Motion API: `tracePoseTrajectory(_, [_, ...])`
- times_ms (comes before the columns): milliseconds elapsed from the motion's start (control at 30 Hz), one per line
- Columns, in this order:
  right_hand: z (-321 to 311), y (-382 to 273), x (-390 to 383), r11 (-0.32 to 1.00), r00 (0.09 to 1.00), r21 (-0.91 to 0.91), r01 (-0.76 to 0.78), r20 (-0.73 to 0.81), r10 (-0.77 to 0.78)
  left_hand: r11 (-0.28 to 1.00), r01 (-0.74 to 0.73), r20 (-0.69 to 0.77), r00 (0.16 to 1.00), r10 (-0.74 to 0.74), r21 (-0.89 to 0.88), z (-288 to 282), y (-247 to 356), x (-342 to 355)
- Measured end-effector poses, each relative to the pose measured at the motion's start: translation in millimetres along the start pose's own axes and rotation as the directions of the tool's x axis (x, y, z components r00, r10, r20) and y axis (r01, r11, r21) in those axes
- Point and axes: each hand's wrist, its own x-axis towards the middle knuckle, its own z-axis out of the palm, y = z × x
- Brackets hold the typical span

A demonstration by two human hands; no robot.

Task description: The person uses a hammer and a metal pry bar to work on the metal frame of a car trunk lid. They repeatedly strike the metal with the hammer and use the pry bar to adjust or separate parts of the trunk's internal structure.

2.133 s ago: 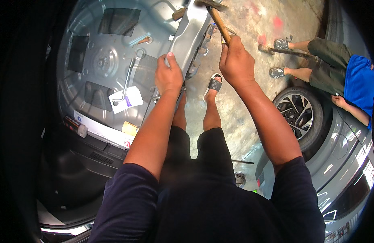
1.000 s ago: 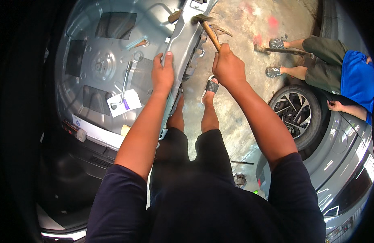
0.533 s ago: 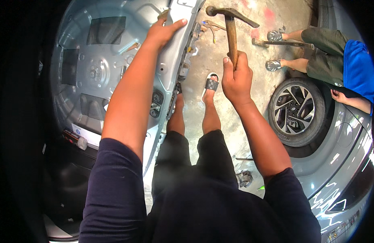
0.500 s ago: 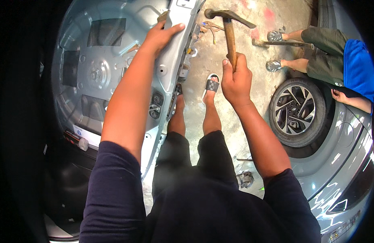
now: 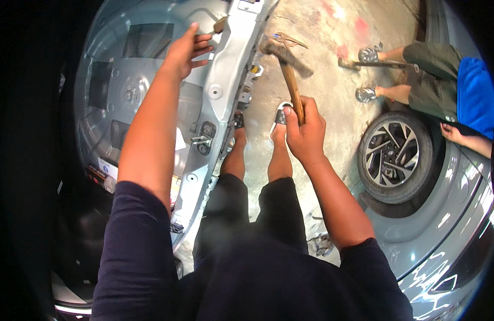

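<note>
My right hand [image 5: 307,131] grips the wooden handle of a hammer [image 5: 293,88]. The hammer's head is raised over the concrete floor, just right of the bare metal rear panel [image 5: 219,115] of a car's open trunk. Inside the trunk, over the grey trunk floor [image 5: 196,104], my left hand [image 5: 187,55] is open with fingers spread, holding nothing. Close to its fingertips, a small brown block [image 5: 220,24] rests against the panel's inner edge; its material is unclear.
A pliers-like tool [image 5: 289,39] lies on the floor [image 5: 332,112]. At right, another person [image 5: 434,80] stands beside a grey car's wheel [image 5: 391,153], a long-handled hammer [image 5: 350,63] near their feet. A box [image 5: 100,175] sits in the trunk's left side.
My left hand has let go of the panel edge and moved left and down over the trunk floor, its fingers spreading. The hammer has dropped slightly and shifted left in my right hand.
</note>
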Motion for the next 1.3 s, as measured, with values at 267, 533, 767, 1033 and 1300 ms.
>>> tracePoseTrajectory(267, [35,-16,-12,0.957,0.963,-0.227,0.181,0.236,-0.126,0.998,0.041,-0.083,0.996,-0.036,0.052,-112,-99,-73])
tracePoseTrajectory(533, [40,-39,37,0.81,0.923,-0.537,0.235,0.385,-0.013,0.996,0.069,-0.066,0.996,-0.066,0.05,-93,-136,-91])
tracePoseTrajectory(767, [42,-36,33,0.782,0.898,-0.552,0.29,0.44,-0.023,0.996,0.076,-0.057,0.996,-0.073,0.053,-84,-136,-97])
tracePoseTrajectory(1033, [37,-20,28,0.789,0.892,-0.526,0.316,0.448,-0.059,0.993,0.103,-0.062,0.993,-0.1,0.062,-89,-144,-103])
tracePoseTrajectory(1300, [39,-29,36,0.78,0.892,-0.536,0.324,0.449,-0.062,0.995,0.081,-0.063,0.995,-0.078,0.059,-83,-153,-105])
